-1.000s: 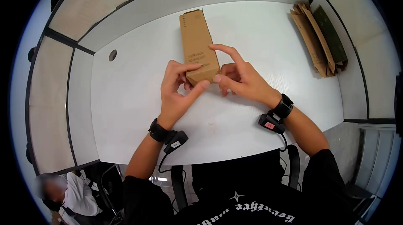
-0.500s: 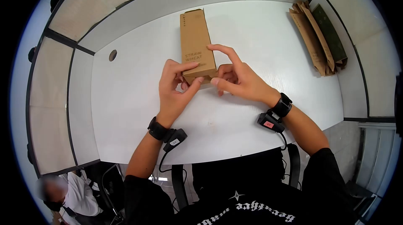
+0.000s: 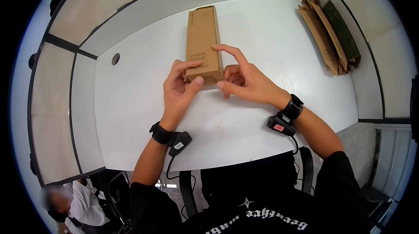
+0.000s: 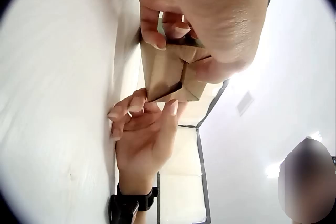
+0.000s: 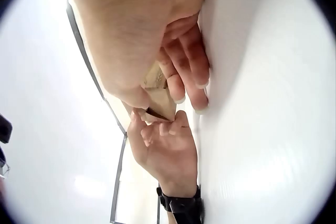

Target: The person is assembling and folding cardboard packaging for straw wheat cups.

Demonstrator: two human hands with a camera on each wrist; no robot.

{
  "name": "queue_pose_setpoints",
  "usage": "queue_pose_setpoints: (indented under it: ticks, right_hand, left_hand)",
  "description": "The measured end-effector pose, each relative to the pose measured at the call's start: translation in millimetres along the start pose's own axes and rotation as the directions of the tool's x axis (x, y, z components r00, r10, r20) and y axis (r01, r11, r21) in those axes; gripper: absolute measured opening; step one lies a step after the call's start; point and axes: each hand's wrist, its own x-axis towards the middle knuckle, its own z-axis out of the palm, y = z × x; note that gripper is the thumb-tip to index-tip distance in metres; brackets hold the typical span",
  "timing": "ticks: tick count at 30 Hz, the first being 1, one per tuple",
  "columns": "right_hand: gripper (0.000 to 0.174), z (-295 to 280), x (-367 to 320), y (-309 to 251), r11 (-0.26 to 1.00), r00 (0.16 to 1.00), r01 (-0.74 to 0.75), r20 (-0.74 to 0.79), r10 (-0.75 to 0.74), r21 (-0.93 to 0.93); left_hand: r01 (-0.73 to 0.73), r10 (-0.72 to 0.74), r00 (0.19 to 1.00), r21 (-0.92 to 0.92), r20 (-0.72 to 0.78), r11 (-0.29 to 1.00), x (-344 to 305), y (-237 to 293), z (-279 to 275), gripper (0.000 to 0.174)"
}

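A long brown cardboard box (image 3: 202, 33) lies on the white table, its near end toward me, with "STRAW WHEAT" printed on top. Its end flaps (image 4: 164, 70) show in the left wrist view, folded inward with a dark gap between them. My left hand (image 3: 176, 92) grips the near left corner, index finger on the top face and thumb against the end. On the other side, my right hand (image 3: 253, 83) holds the near right corner, index finger along the top's right edge and thumb by the end flap. Its other fingers are curled beside the box.
Flattened brown paper packaging (image 3: 323, 37) and a dark green piece (image 3: 342, 33) lean against the partition at the right. A round cable hole (image 3: 115, 59) is in the table at the left. Low partition walls enclose the table. Another person (image 3: 83, 205) sits at the lower left.
The box has turned straighter, its near end swinging left. Both hands have shifted slightly left with it, and the left thumb has moved left across the end.
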Motion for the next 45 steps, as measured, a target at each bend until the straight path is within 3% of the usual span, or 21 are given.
queue_pose_setpoints:
  ticks: [14,21,24,29,34,36,39,41,43,45]
  right_hand:
    - [0.080,-1,0,-2,1.000,1.000,-0.010,-0.006,0.010,0.028]
    - [0.084,0,0,5,0.995,0.994,-0.052,-0.092,0.060,0.090]
    - [0.079,1,1,6,0.994,0.987,-0.064,-0.141,0.077,0.090]
    - [0.063,2,4,3,0.994,0.974,-0.079,-0.208,0.093,0.071]
    - [0.050,2,6,5,0.995,0.966,-0.053,-0.248,0.071,0.080]
    - [0.047,2,5,4,0.994,0.958,-0.074,-0.271,0.095,0.086]
    - [0.044,-6,5,13,0.999,0.941,0.047,-0.335,-0.042,0.007]
    - [0.048,-14,7,18,0.996,0.937,0.070,-0.345,-0.048,0.050]
    - [0.051,-21,10,22,0.991,0.931,0.097,-0.360,-0.058,0.092]
    - [0.062,-24,9,21,0.995,0.964,0.070,-0.262,-0.050,0.067]
  left_hand:
    - [0.069,-0.068,0.997,0.038,-0.027,0.997,3,14,10,0.047]
    - [0.142,-0.148,0.987,-0.095,-0.057,0.985,6,11,6,0.060]
    - [0.157,-0.158,0.987,-0.083,-0.002,0.984,6,13,8,0.063]
    - [0.188,-0.171,0.951,-0.046,0.258,0.981,-1,11,4,0.059]
    - [0.094,-0.087,0.953,-0.011,0.290,0.995,-3,6,2,0.041]
    - [0.097,-0.095,0.983,-0.004,0.155,0.995,-3,7,3,0.037]
    - [0.052,-0.052,0.999,0.004,-0.010,0.999,1,0,-3,0.038]
    - [0.032,-0.034,0.986,-0.009,-0.161,0.999,6,2,0,0.041]
    - [0.097,-0.105,0.976,-0.051,-0.191,0.994,8,4,-3,0.054]
    - [0.103,-0.131,0.956,-0.119,-0.262,0.988,10,6,4,0.061]
